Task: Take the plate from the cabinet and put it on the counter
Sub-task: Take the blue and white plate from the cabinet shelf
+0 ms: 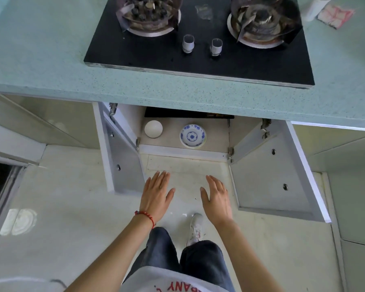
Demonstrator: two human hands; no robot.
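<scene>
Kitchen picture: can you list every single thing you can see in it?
Blue-and-white patterned round plate: one, on the open cabinet's floor, right of centre.
Plain white round bowl-like dish: one, same cabinet floor, left of the plate, apart from it.
White cabinet doors: two, both swung open.
Pale green speckled counter: one, above the cabinet.
Black glass gas stove: one, two burners, two silver knobs, set in the counter.
Red-striped white cloth: one, counter's far right corner.
White tiled floor: below.
Left hand: red cord bracelet, fingers spread, empty.
Right hand: fingers spread, empty.
Legs: dark trousers, one white shoe showing.
</scene>
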